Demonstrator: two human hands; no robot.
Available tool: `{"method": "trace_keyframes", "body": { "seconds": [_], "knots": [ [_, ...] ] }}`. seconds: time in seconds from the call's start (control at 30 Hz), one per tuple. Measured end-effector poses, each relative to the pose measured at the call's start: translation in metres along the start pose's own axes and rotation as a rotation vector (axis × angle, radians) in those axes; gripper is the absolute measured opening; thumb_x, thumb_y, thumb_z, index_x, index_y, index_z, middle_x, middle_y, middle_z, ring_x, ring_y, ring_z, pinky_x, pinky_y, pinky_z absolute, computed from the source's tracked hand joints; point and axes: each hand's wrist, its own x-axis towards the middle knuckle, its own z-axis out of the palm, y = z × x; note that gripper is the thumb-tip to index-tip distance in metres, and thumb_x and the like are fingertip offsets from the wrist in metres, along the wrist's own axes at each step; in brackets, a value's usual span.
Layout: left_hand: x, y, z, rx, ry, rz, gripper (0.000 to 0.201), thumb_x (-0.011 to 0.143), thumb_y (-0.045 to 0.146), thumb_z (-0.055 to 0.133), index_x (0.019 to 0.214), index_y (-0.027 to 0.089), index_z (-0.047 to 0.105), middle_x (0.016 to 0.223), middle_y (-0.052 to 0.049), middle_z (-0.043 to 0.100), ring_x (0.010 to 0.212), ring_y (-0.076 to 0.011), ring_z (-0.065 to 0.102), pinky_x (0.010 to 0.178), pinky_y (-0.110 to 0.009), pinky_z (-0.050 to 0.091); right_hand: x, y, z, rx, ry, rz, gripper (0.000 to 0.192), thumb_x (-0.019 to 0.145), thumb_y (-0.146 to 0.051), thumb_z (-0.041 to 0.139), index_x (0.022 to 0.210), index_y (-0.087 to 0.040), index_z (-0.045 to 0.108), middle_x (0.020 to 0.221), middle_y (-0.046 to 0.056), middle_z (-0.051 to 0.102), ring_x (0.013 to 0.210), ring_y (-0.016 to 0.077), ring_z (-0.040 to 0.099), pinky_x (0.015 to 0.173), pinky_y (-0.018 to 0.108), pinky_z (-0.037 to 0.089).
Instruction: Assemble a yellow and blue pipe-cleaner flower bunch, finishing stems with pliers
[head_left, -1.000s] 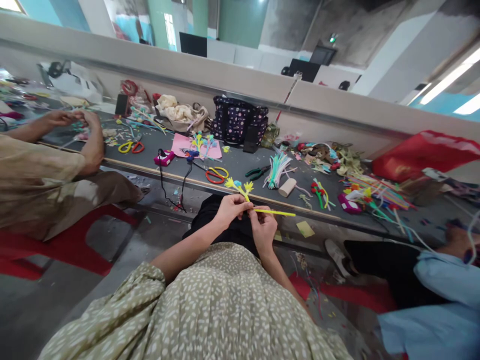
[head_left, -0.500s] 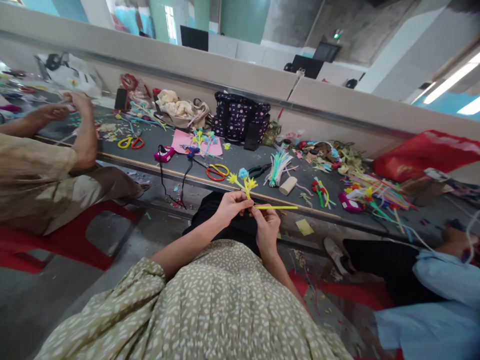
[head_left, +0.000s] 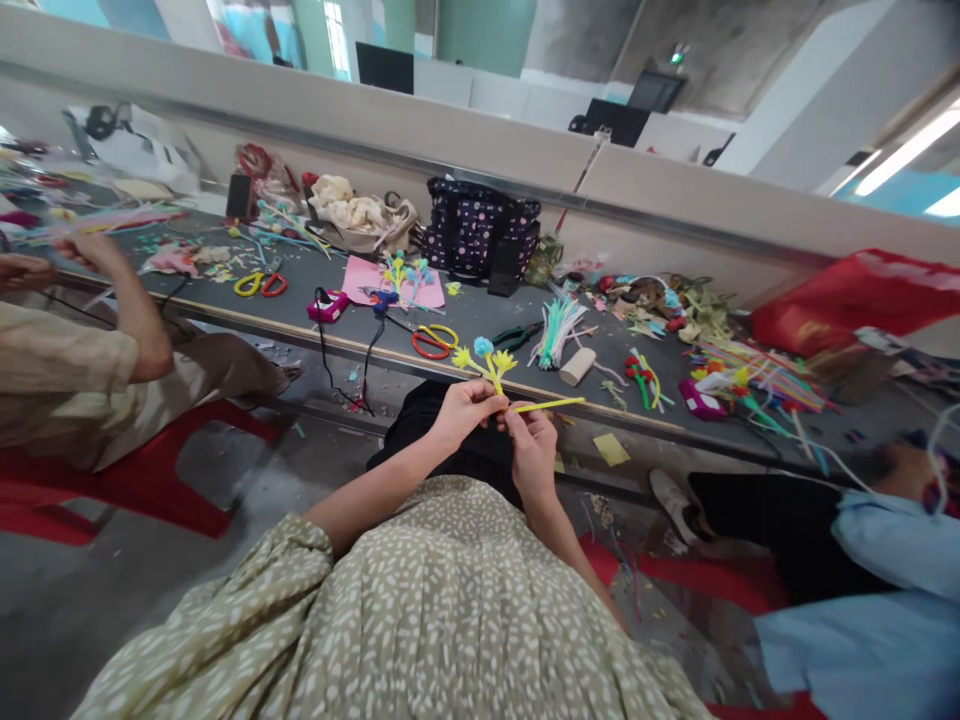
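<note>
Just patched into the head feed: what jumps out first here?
Centre frame, the left hand pinches a yellow pipe-cleaner flower with a blue centre, while the right hand holds its yellow stem sticking out rightward. Beyond lies the grey worktable with a dotted dark bag and red-yellow scissors.

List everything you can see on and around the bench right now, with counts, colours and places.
flower stem: 1, yellow with a blue centre, above the left hand
pipe cleaner: 1, yellow, sticking out right from the right hand
bench: 1, dark grey, across the middle
scissors: 1, red and yellow, bench centre
second scissors: 1, yellow and orange, bench left
pliers: 1, green handles, right of the scissors
bag: 1, dark with dots, bench back
pink sheet: 1, left of the bag
pipe cleaner pile: mixed colours, bench right
co-workers: 2, one at the left, one at the right
left hand: grip on the stem
right hand: grip on the pipe cleaner
</note>
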Motion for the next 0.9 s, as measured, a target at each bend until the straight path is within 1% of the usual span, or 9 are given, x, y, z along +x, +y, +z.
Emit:
{"method": "trace_keyframes", "body": {
  "seconds": [0.1,0.2,0.3,0.4,0.53,0.73,0.8,0.83,0.9],
  "knots": [
    [0.001,0.000,0.001,0.070,0.047,0.025,0.033,0.066,0.041,0.076,0.061,0.014,0.058,0.054,0.003,0.054,0.046,-0.0066,0.046,0.042,-0.019,0.037,-0.005,-0.004,0.000,-0.315,0.065,-0.256,0.009,0.081,-0.030,0.065,0.083,-0.022,0.065,0.080,0.002,0.064,0.072,0.0168,0.058,0.071,0.029,0.047],
    [0.002,0.001,0.001,0.097,0.065,0.040,0.035,0.065,0.041,0.077,0.056,0.014,0.056,0.052,0.003,0.053,0.045,-0.0065,0.044,0.042,-0.019,0.036,-0.006,-0.006,-0.002,-0.407,0.075,-0.352,0.008,0.082,-0.029,0.063,0.080,-0.023,0.066,0.083,0.003,0.064,0.076,0.0183,0.058,0.075,0.031,0.046],
    [0.001,0.002,-0.001,0.105,0.056,0.040,0.035,0.065,0.043,0.076,0.056,0.014,0.059,0.053,0.002,0.056,0.047,-0.0071,0.046,0.044,-0.019,0.037,-0.004,-0.005,-0.003,-0.348,0.030,-0.269,0.008,0.082,-0.030,0.064,0.081,-0.022,0.066,0.079,0.002,0.064,0.071,0.0178,0.059,0.069,0.030,0.047],
    [0.002,0.002,-0.002,0.096,0.042,0.040,0.034,0.065,0.043,0.077,0.057,0.013,0.062,0.054,0.000,0.059,0.049,-0.0084,0.049,0.047,-0.020,0.039,0.000,-0.003,-0.004,-0.199,-0.026,-0.138,0.009,0.081,-0.031,0.065,0.083,-0.022,0.066,0.076,0.000,0.064,0.065,0.0163,0.059,0.064,0.028,0.048],
    [0.002,0.002,-0.003,0.053,0.008,0.021,0.033,0.063,0.043,0.078,0.062,0.013,0.065,0.054,0.000,0.060,0.050,-0.0092,0.052,0.047,-0.020,0.041,0.003,-0.003,-0.006,0.006,-0.082,0.021,0.011,0.075,-0.029,0.070,0.082,-0.021,0.067,0.072,0.000,0.066,0.064,0.0152,0.060,0.062,0.027,0.050],
    [0.000,0.009,-0.006,-0.072,-0.185,-0.027,0.034,0.065,0.042,0.079,0.068,0.011,0.064,0.057,-0.003,0.063,0.050,-0.0120,0.058,0.051,-0.023,0.046,0.009,-0.008,-0.012,0.343,-0.297,0.429,0.015,0.066,-0.022,0.077,0.078,-0.017,0.069,0.064,-0.001,0.065,0.053,0.0106,0.055,0.056,0.025,0.049],
    [0.000,0.010,-0.007,-0.094,-0.239,-0.068,0.034,0.067,0.042,0.078,0.070,0.011,0.064,0.057,-0.003,0.063,0.050,-0.0129,0.060,0.052,-0.024,0.046,0.009,-0.007,-0.011,0.392,-0.340,0.459,0.014,0.067,-0.023,0.076,0.078,-0.017,0.069,0.062,-0.001,0.063,0.050,0.0091,0.052,0.056,0.025,0.049],
    [0.001,0.011,-0.007,-0.094,-0.245,-0.075,0.034,0.068,0.043,0.077,0.070,0.011,0.064,0.057,-0.003,0.063,0.050,-0.0126,0.060,0.051,-0.024,0.046,0.008,-0.006,-0.010,0.389,-0.329,0.432,0.013,0.068,-0.024,0.075,0.078,-0.017,0.069,0.063,-0.001,0.063,0.051,0.0093,0.052,0.056,0.025,0.049],
    [0.003,0.010,-0.007,-0.070,-0.211,-0.051,0.034,0.069,0.043,0.077,0.070,0.011,0.064,0.057,-0.002,0.061,0.050,-0.0106,0.058,0.051,-0.022,0.044,0.006,-0.006,-0.007,0.313,-0.241,0.298,0.012,0.072,-0.026,0.074,0.080,-0.018,0.068,0.067,-0.001,0.065,0.056,0.0116,0.056,0.058,0.025,0.049]
  ]
}}
